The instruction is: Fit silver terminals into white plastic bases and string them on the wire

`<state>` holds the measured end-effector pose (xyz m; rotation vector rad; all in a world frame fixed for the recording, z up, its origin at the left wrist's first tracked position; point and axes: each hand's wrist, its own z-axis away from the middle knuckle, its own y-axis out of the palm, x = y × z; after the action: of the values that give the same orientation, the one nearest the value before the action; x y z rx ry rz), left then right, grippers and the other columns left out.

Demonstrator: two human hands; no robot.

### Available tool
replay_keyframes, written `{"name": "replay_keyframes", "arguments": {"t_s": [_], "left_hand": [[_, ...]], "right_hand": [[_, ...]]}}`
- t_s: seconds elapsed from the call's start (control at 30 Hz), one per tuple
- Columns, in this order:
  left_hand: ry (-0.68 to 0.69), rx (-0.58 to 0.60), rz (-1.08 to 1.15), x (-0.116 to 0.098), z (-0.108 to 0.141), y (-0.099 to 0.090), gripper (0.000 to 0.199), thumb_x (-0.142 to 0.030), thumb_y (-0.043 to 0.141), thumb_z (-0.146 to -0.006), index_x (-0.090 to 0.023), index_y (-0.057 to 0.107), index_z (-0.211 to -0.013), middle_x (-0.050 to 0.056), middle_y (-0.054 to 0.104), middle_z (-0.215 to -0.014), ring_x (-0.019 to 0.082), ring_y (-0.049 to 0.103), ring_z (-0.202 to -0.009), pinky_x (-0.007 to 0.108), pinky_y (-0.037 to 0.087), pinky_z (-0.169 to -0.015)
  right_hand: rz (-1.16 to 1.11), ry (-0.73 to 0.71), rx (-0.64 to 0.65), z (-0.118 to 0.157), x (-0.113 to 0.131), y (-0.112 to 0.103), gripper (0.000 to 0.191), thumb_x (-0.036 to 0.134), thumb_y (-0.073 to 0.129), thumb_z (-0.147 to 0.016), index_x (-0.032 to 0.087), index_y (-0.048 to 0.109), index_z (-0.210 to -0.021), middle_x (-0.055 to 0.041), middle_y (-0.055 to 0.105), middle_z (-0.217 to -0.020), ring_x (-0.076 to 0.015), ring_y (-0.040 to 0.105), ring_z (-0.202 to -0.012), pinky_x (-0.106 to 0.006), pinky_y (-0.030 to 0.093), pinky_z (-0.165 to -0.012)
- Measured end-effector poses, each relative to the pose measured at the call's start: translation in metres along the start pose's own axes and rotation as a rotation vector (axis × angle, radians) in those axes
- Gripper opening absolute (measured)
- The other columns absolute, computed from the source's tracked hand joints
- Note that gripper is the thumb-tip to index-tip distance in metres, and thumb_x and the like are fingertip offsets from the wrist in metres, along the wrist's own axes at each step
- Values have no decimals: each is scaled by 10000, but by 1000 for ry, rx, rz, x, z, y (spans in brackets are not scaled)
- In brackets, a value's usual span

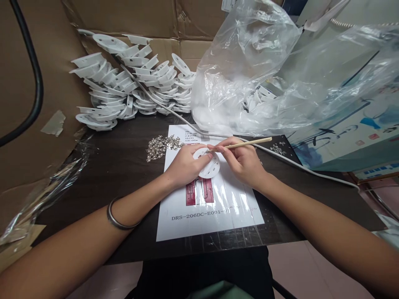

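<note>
A round white plastic disc (209,169) with small slots is held over the printed sheet (177,228). My left hand (186,164) grips its left side, thumb lying on top. Between the fingers of my right hand (241,160) is a thin wooden stick (252,142), its tip at the disc's upper part beside my left thumb. Whatever lies under the tip is too small to make out. Left of the disc, partly on the sheet, lies a pile of small metal pieces (157,148).
Stacks of white plastic parts (118,91) stand at the back left. Clear plastic bags (237,62) fill the back right. A grey cable (289,162) crosses the dark table (124,241). More metal pieces (277,149) lie to the right.
</note>
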<state>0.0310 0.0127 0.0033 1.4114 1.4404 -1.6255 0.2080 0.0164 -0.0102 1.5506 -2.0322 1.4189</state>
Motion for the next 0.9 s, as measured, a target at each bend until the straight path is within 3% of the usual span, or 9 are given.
{"name": "replay_keyframes", "arguments": {"t_s": [0.23, 0.6, 0.9], "left_hand": [[3, -5, -19, 1, 0, 1, 233, -278, 538, -856, -171, 729, -935, 57, 719, -855, 197, 641, -793, 325, 500, -718], [7, -50, -26, 5, -1, 2, 204, -265, 571, -837, -196, 743, -923, 65, 739, -942, 217, 667, -897, 355, 511, -834], [11, -22, -4, 1, 2, 2, 212, -301, 568, -837, -186, 729, -912, 56, 720, -853, 197, 647, -790, 333, 507, -721]], "right_hand": [[-4, -23, -22, -1, 2, 1, 193, 218, 489, -943, 170, 673, -909, -33, 710, -881, -137, 664, -793, -277, 511, -712], [51, -19, 3, -1, 2, 0, 192, 227, 483, -940, 176, 659, -881, -27, 692, -842, -131, 640, -740, -266, 488, -667], [-107, 95, 70, -3, 7, -10, 235, 265, 483, -951, 167, 676, -860, -27, 657, -829, -111, 598, -707, -259, 452, -639]]}}
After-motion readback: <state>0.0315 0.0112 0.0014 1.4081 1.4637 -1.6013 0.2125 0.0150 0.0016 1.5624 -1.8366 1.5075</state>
